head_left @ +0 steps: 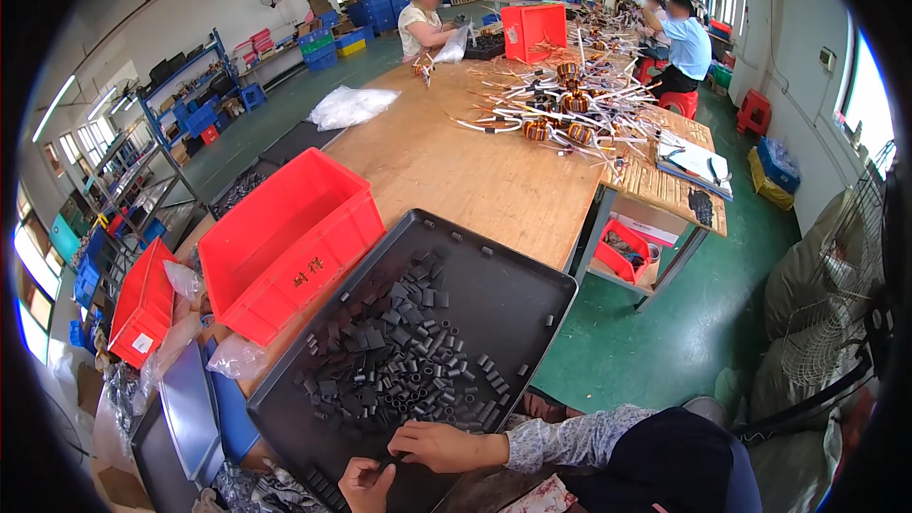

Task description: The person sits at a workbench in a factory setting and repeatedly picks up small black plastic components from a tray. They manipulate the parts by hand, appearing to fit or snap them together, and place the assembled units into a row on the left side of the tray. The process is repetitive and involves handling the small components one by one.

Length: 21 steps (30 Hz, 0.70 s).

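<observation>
Over the near edge of a black tray (513,299), my left hand (367,486) and my right hand (439,446) meet with fingertips close together. Between them is a small black piece (388,463), mostly hidden by the fingers; both hands appear pinched on it. Just beyond my hands lies a spread of small black parts (418,375), short hollow tubes mixed with flat squarish pieces. Some tubes stand in short rows (494,375) toward the tray's right side, and more rows (328,489) sit left of my left hand.
An empty red bin (285,237) stands against the tray's far left side, near a smaller red crate (142,309). Wire-wound copper coils (570,104) with white leads heap on the wooden table (456,166). Farther off, several people sit working. A wire basket (826,323) is at right.
</observation>
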Each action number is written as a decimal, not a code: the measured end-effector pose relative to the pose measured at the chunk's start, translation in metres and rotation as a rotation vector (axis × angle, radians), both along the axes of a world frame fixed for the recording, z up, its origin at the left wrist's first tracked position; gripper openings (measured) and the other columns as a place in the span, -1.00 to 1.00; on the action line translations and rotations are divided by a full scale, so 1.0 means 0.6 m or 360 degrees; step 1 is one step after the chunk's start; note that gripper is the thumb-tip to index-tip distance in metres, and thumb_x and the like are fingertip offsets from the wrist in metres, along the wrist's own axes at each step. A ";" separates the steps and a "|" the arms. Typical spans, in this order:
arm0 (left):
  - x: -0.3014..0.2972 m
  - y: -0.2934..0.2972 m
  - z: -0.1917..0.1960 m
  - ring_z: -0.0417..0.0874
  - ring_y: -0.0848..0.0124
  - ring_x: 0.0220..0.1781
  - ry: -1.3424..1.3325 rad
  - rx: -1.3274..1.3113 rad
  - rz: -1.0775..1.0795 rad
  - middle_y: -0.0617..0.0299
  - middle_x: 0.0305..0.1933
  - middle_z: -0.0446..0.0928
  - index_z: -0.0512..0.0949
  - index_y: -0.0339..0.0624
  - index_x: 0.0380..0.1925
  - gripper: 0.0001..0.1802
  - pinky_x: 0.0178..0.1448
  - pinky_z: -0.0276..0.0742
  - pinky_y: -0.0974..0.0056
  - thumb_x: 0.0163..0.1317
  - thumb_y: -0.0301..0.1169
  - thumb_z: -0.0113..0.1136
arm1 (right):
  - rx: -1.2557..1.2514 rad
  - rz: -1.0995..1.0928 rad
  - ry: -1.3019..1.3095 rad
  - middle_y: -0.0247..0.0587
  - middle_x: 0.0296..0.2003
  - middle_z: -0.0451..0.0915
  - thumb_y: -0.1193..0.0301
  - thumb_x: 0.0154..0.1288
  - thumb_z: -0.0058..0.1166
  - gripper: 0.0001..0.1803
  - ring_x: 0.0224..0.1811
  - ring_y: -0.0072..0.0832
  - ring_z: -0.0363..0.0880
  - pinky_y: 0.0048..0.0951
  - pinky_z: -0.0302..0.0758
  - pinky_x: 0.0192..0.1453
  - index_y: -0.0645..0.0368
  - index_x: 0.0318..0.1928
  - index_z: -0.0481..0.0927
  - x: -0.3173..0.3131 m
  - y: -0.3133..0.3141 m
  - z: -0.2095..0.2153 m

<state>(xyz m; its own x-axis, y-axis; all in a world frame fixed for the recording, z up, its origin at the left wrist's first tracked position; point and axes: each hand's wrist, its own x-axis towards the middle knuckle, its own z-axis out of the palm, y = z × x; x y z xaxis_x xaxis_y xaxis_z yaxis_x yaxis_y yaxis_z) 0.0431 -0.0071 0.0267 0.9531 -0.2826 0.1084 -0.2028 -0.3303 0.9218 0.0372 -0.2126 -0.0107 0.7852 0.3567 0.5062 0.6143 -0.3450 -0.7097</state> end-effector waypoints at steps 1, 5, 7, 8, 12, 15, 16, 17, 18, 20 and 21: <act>-0.002 -0.003 -0.001 0.54 0.53 -0.34 0.0020 -0.0100 0.0023 0.24 -0.30 0.60 0.55 -0.30 -0.29 -0.87 -0.21 0.48 0.43 0.22 -0.58 0.34 | 0.0080 -0.0030 0.0009 -0.21 -0.18 0.48 0.50 0.16 0.21 -0.69 -0.07 -0.20 0.48 -0.27 0.47 0.03 0.15 -0.09 0.46 0.000 0.003 0.005; -0.005 -0.011 0.004 0.52 0.55 -0.37 0.0180 -0.0119 -0.0016 0.26 -0.34 0.57 0.54 -0.30 -0.29 -0.85 -0.26 0.47 0.44 0.22 -0.56 0.35 | 0.0062 -0.0069 -0.0018 -0.23 -0.19 0.50 0.52 0.17 0.21 -0.69 -0.06 -0.20 0.48 -0.27 0.48 0.02 0.14 -0.07 0.46 0.010 0.009 -0.006; -0.004 -0.005 -0.003 0.52 0.55 -0.38 0.0162 -0.0045 -0.0060 0.26 -0.34 0.57 0.54 -0.31 -0.27 -0.84 -0.28 0.47 0.44 0.22 -0.57 0.35 | -0.0077 -0.0020 0.0000 -0.23 -0.17 0.51 0.52 0.18 0.21 -0.70 -0.05 -0.18 0.49 -0.26 0.48 0.01 0.14 -0.08 0.47 0.013 0.006 -0.018; -0.005 -0.010 -0.001 0.53 0.56 -0.39 0.0085 -0.0064 -0.0058 0.26 -0.35 0.57 0.54 -0.32 -0.26 -0.84 -0.28 0.47 0.44 0.22 -0.57 0.35 | -0.0147 0.0009 0.0011 -0.22 -0.17 0.51 0.52 0.18 0.21 -0.71 -0.05 -0.17 0.49 -0.25 0.48 0.01 0.14 -0.09 0.47 0.014 0.006 -0.017; -0.011 -0.026 0.010 0.55 0.53 -0.42 0.0254 -0.0317 0.0039 0.23 -0.39 0.60 0.55 -0.36 -0.29 -0.87 -0.30 0.50 0.41 0.22 -0.58 0.33 | 0.0491 -0.0101 0.0309 -0.21 -0.27 0.56 0.54 0.23 0.21 -0.81 -0.20 -0.30 0.56 -0.34 0.50 -0.11 0.18 -0.16 0.50 0.008 0.014 0.011; -0.009 -0.013 0.003 0.57 0.52 -0.42 0.0342 -0.0129 -0.0074 0.23 -0.44 0.59 0.58 -0.37 -0.31 -0.91 -0.28 0.51 0.39 0.23 -0.58 0.30 | 0.0889 0.0056 0.0669 -0.29 -0.39 0.59 0.56 0.30 0.18 -0.89 -0.37 -0.61 0.52 -0.47 0.48 -0.25 0.23 -0.21 0.51 0.011 0.018 0.035; -0.010 -0.012 -0.001 0.57 0.51 -0.42 0.0346 -0.0095 -0.0085 0.22 -0.44 0.60 0.59 -0.37 -0.31 -0.92 -0.28 0.51 0.38 0.23 -0.58 0.29 | 0.0932 0.0139 0.0769 -0.31 -0.39 0.59 0.56 0.31 0.17 -0.90 -0.37 -0.62 0.51 -0.48 0.47 -0.24 0.23 -0.22 0.51 0.010 0.021 0.029; -0.010 -0.011 -0.004 0.58 0.51 -0.41 0.0348 -0.0060 -0.0091 0.22 -0.45 0.60 0.59 -0.37 -0.32 -0.92 -0.28 0.51 0.38 0.24 -0.58 0.29 | 0.0975 0.0227 0.0867 -0.32 -0.39 0.59 0.57 0.31 0.17 -0.90 -0.36 -0.64 0.50 -0.48 0.47 -0.24 0.24 -0.22 0.51 0.010 0.026 0.023; -0.010 -0.010 -0.005 0.58 0.51 -0.41 0.0350 -0.0025 -0.0098 0.21 -0.45 0.60 0.59 -0.38 -0.32 -0.93 -0.28 0.51 0.38 0.24 -0.57 0.28 | 0.1017 0.0315 0.0966 -0.34 -0.39 0.59 0.57 0.32 0.16 -0.90 -0.35 -0.65 0.49 -0.49 0.47 -0.24 0.24 -0.22 0.51 0.011 0.028 0.019; -0.014 -0.013 0.000 0.58 0.51 -0.40 0.0428 -0.0128 -0.0083 0.20 -0.42 0.61 0.60 -0.39 -0.29 -0.90 -0.27 0.51 0.38 0.25 -0.56 0.28 | 0.0802 0.0252 0.0989 -0.39 -0.33 0.59 0.54 0.35 0.15 -0.91 -0.26 -0.66 0.52 -0.51 0.48 -0.18 0.24 -0.17 0.53 0.016 0.020 0.014; -0.016 -0.016 0.004 0.58 0.52 -0.39 0.0469 -0.0181 -0.0072 0.20 -0.41 0.62 0.60 -0.39 -0.28 -0.89 -0.26 0.50 0.38 0.26 -0.55 0.29 | 0.0693 0.0223 0.1001 -0.42 -0.29 0.59 0.53 0.37 0.14 -0.91 -0.22 -0.66 0.54 -0.52 0.49 -0.15 0.23 -0.15 0.54 0.017 0.017 0.012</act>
